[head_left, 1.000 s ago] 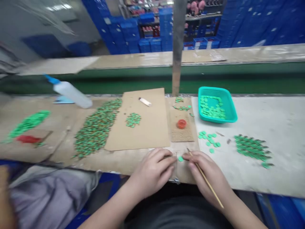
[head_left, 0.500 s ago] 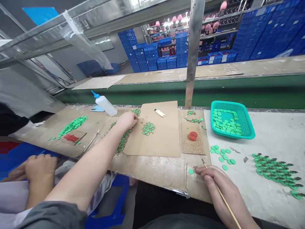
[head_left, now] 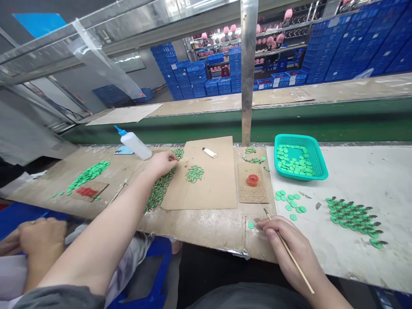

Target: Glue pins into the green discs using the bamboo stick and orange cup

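My left hand is closed, fingers pinched, at the left edge of a cardboard sheet, over a pile of tiny green and red pieces. What it may hold is too small to make out. A smaller pile of such pieces lies on the sheet. My right hand holds a thin wooden brush, its tip pointing up and left. One green disc lies beside its fingertips. Behind it, a red cap sits on a small cardboard piece.
A teal basket of green discs stands at the right, near loose discs and rows of discs with dark pieces. A glue bottle leans at the left. A person's hands rest at far left. A metal post rises behind.
The camera view has shifted slightly, so most things appear further left. My left hand stays at the pile's edge, and my right hand still holds the brush.
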